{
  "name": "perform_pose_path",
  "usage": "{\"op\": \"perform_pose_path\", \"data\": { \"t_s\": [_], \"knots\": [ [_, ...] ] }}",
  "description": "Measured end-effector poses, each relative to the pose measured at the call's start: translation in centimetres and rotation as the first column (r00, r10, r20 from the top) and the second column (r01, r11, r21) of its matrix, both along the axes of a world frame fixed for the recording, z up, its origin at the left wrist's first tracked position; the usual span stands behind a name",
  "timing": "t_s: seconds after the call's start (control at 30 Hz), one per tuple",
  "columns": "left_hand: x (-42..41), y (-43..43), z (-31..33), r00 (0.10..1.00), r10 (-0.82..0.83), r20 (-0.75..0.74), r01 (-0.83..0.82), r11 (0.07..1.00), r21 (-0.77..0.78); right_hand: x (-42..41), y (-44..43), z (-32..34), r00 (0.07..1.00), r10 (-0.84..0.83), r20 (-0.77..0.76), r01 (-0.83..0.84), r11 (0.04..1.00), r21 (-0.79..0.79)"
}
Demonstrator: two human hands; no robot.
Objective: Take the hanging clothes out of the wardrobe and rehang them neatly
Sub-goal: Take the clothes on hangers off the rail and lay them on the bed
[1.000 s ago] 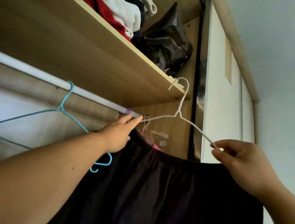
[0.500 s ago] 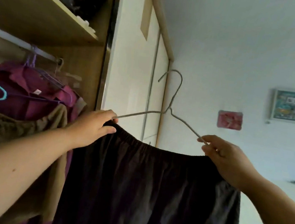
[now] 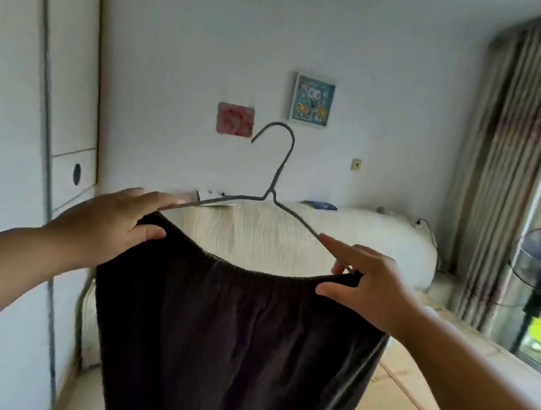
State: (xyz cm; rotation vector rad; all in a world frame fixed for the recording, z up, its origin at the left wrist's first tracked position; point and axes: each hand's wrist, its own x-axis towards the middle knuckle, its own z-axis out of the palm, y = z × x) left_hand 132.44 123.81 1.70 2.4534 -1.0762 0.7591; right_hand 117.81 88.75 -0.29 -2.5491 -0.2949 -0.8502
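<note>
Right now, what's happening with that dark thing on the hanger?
A person is holding up a wire hanger with a dark garment hung by its waistband. The left hand grips the hanger's left end and the cloth there; the right hand pinches the right end. The hook is free, on no rail. They face a bed, with the white wardrobe door on the left.
</note>
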Motion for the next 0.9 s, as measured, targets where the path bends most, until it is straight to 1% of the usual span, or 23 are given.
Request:
{"op": "perform_pose_path", "data": {
  "t_s": [0.13,0.23,0.3,0.43,0.6,0.67,0.77,0.8,0.9],
  "knots": [
    [-0.4,-4.6,-1.9,0.984,-0.171,0.045,0.164,0.978,0.128,-4.8,-2.3,-2.4,0.981,-0.183,-0.060,0.183,0.983,-0.004],
    [-0.2,-7.4,-3.9,0.962,-0.275,-0.007,0.271,0.944,0.185,-8.8,-2.3,-4.1,0.936,-0.333,-0.109,0.334,0.943,-0.016],
    [-0.2,-9.0,-5.2,0.938,-0.342,-0.048,0.345,0.920,0.183,-11.3,-1.9,-5.3,0.906,-0.390,-0.161,0.393,0.919,-0.017],
    [-1.5,-12.3,-8.8,0.836,-0.533,-0.134,0.549,0.815,0.187,-17.1,-0.3,-7.9,0.817,-0.520,-0.251,0.526,0.849,-0.047],
    [-4.9,-16.8,-13.0,0.663,-0.706,-0.247,0.748,0.627,0.216,-25.3,1.8,-10.8,0.663,-0.597,-0.451,0.686,0.726,0.048],
    [-7.1,-18.7,-14.3,0.606,-0.742,-0.289,0.796,0.558,0.235,-28.6,2.5,-11.8,0.599,-0.611,-0.518,0.743,0.665,0.074],
    [-11.2,-21.6,-16.4,0.518,-0.781,-0.349,0.855,0.453,0.254,-33.7,3.6,-13.1,0.505,-0.647,-0.572,0.826,0.555,0.101],
    [-12.4,-22.5,-17.0,0.504,-0.788,-0.355,0.862,0.430,0.269,-35.1,3.8,-13.4,0.471,-0.659,-0.587,0.848,0.521,0.096],
    [-16.7,-25.4,-18.7,0.452,-0.779,-0.434,0.890,0.360,0.279,-39.9,3.9,-14.2,0.378,-0.689,-0.618,0.905,0.416,0.090]
  ]
}}
